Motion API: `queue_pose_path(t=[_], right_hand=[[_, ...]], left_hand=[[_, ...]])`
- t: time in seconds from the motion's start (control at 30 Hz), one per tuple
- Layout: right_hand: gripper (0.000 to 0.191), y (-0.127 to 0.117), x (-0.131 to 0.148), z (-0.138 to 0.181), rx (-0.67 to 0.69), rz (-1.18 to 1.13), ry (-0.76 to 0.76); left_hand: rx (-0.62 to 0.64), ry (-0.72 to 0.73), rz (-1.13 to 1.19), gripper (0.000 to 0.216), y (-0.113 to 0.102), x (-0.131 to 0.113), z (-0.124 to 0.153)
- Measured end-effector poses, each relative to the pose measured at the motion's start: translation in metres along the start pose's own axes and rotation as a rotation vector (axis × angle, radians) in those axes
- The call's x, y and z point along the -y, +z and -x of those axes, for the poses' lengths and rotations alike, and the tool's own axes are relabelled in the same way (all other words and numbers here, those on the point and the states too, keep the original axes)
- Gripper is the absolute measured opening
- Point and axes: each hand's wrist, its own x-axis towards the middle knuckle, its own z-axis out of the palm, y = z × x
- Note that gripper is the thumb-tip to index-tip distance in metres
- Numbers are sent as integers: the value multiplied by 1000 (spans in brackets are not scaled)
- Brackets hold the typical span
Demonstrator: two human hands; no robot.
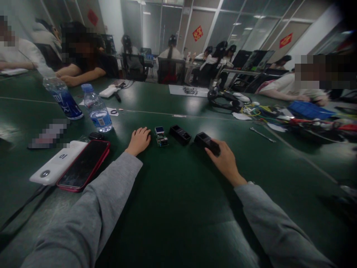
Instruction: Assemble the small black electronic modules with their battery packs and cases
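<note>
My left hand [140, 141] rests on the green table with its fingers stretched out, holding nothing. Just right of its fingertips lies a small circuit board with a screen [161, 136]. Beside that board is a black rectangular casing [180, 134] with cut-outs in its face, touched by neither hand. Farther right, my right hand [225, 159] grips the near end of a second black casing [205, 142], thumb on the near side and fingers on the far side. Its far end points toward the first casing, with a gap between them.
At left are a water bottle [99, 111], a blue-labelled bottle [65, 98], a red-cased phone [85, 165] and a white power bank [60, 160]. A tangle of cables [256, 111], a blue tray [311, 109] and a thin metal tool [262, 134] lie at right. Other people sit around the table.
</note>
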Motion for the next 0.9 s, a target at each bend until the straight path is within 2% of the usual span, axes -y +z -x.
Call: queue_pose_path(t=[0.53,0.9], right_hand=[[53,3,-5,1,-13,5,-19],[54,2,-5,1,48,0,16]], left_hand=[[-12,3,-19,45,1,1,0],[-6,0,-14,46,0,0,0]])
